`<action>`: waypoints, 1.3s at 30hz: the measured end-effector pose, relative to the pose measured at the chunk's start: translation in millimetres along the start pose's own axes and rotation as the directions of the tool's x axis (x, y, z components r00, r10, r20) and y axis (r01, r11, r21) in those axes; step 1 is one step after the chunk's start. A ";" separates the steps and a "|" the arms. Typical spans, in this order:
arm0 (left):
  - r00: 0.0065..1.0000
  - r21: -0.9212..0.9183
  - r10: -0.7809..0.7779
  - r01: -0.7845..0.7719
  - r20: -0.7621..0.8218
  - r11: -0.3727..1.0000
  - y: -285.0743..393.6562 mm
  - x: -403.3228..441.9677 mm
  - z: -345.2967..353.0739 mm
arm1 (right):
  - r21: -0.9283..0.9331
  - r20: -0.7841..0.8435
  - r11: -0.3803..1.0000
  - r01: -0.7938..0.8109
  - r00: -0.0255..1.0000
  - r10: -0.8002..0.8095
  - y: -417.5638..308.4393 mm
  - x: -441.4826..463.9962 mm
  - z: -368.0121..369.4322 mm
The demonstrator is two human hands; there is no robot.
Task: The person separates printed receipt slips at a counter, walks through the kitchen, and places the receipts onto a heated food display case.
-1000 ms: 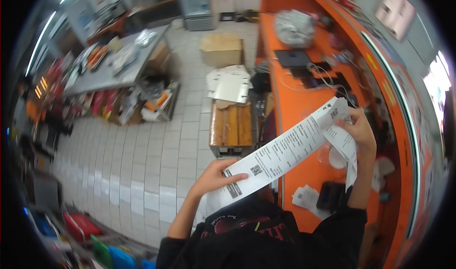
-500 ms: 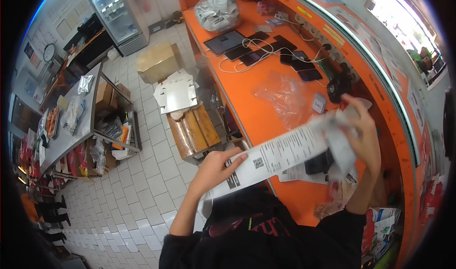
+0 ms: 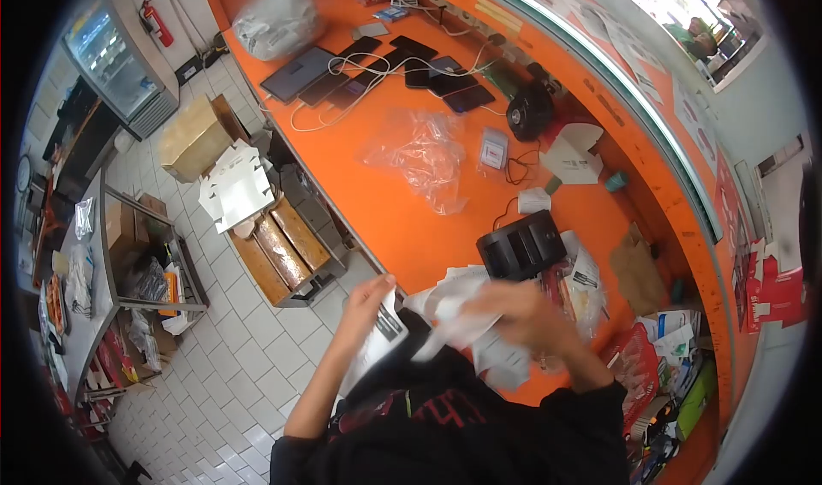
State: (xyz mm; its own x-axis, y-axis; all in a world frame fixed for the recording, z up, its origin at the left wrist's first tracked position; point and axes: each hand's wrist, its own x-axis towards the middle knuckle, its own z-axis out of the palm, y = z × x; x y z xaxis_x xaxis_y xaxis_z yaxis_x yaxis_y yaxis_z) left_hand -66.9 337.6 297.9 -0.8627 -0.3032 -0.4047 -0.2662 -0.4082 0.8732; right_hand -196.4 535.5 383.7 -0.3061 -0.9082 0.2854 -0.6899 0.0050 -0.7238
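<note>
My left hand point(image 3: 366, 307) is closed on a printed paper receipt point(image 3: 382, 334), pinched at its upper end in front of my chest. Across from it, my right hand point(image 3: 527, 314) is smeared by motion and grips loose, curling white receipt paper point(image 3: 449, 309). Whether the paper in both hands is one strip, I cannot tell. Just beyond the right hand stands a black receipt printer point(image 3: 522, 245) on the orange counter point(image 3: 342, 172). More white papers point(image 3: 501, 357) lie under the right hand, partly hidden by it.
Farther up the counter are a clear plastic bag point(image 3: 424, 155), several phones and tablets point(image 3: 342, 78) with white cables, a black round device point(image 3: 531, 111) and a full bag point(image 3: 278, 23). Boxes point(image 3: 278, 249) stand on the floor to the left. A red basket point(image 3: 634, 374) is at right.
The long receipt, stretched between both hands before, is now bunched near my body. My right hand has come down and left. The view has turned right, uncovering the black printer.
</note>
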 end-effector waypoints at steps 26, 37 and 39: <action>0.956 0.560 0.215 -0.292 0.201 0.775 16.9 -20.1 -46.3 | 0.219 -0.057 0.835 -0.505 0.848 0.527 58.3 40.4 -87.8; 0.889 0.640 0.298 -0.458 0.349 0.617 48.3 -28.6 -22.1 | 0.436 0.611 0.900 -0.020 0.741 -0.280 37.0 88.3 37.0; 0.848 0.508 0.400 -0.529 0.348 0.679 45.8 -33.3 -30.4 | 0.473 0.609 0.873 -0.115 0.759 -0.230 41.1 85.0 59.6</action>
State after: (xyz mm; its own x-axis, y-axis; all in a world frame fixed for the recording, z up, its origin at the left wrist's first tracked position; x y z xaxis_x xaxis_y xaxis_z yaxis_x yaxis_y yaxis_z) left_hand -37.2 302.8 343.2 -0.9876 -0.1202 0.1008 0.0574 0.3209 0.9454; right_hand -211.7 433.5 340.8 0.3259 -0.9454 0.0007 -0.2567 -0.0892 -0.9624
